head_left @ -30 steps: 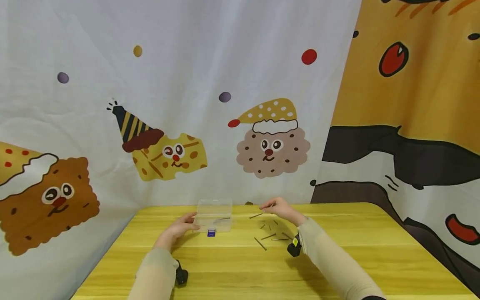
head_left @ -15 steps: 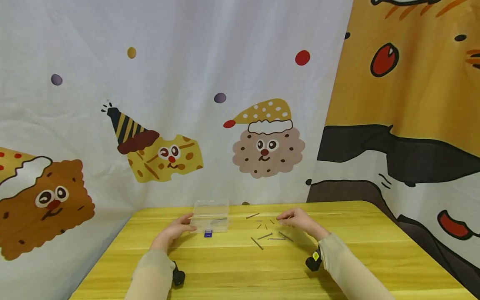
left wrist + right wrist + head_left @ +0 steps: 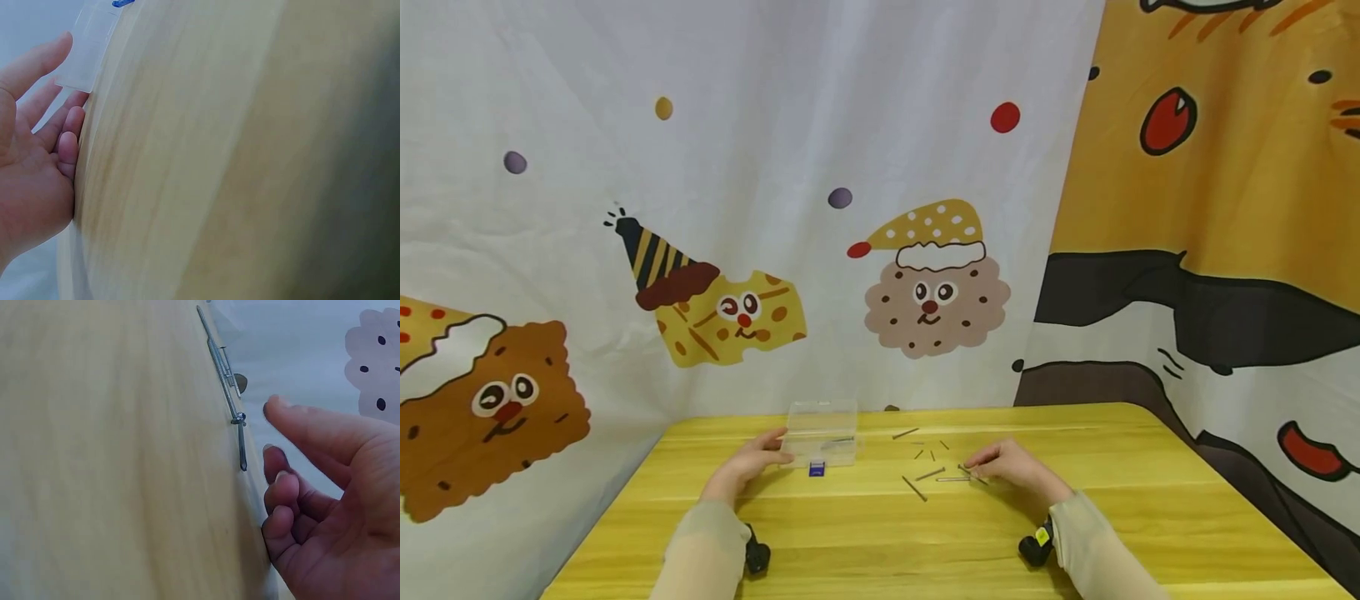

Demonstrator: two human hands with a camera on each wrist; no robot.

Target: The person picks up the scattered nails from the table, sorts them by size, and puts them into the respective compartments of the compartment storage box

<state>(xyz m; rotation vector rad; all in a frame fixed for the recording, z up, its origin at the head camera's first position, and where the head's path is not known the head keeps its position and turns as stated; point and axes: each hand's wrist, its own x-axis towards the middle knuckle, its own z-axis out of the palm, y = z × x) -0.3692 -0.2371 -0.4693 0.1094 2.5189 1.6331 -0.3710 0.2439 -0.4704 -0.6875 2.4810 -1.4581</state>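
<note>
White curtain (image 3: 760, 150) (cartoon faces (image 3: 938, 310) aplenty) behind a yellow table (image 3: 880, 554).

The right hand (image 3: 1015, 468) is being drawn nearer the person, away from the far nail (image 3: 906, 433) and past the small nails (image 3: 944, 445), while a long nail (image 3: 978, 478), uncovered half a second ago, is being partly hidden by its fingers (contact is remaining unclear).

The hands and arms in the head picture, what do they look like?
The left hand and right hand are bare, with no gloves. Long, light beige sleeves come down towards them. Each wrist has a small black gadget; the right one shows a yellow patch.
</note>
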